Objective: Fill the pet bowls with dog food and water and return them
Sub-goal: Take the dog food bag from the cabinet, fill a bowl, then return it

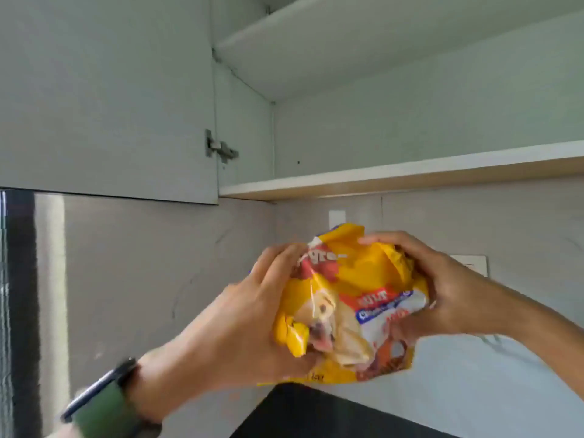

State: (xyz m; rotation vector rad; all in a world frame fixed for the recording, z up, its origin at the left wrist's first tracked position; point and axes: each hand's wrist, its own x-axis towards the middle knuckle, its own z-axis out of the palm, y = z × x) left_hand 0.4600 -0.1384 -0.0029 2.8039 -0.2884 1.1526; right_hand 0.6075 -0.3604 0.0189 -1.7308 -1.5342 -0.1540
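Yellow and crumpled, the dog food bag [350, 305] is held up in the air between both hands, below the open wall cabinet [395, 128] and above the dark desk [316, 415]. The left hand [249, 314] is closed around the left side of the bag, with a watch [101, 393] on its wrist. The right hand [439, 279] clasps the right side, its fingers curled over the top and under the bottom edge.

A home kitchen is showing here: an open wall cupboard [395, 115] (door hinge [219, 150] exposed) is hanging over a tiled backsplash [158, 263], with what is probably a dark countertop [316, 415] lying near, below.
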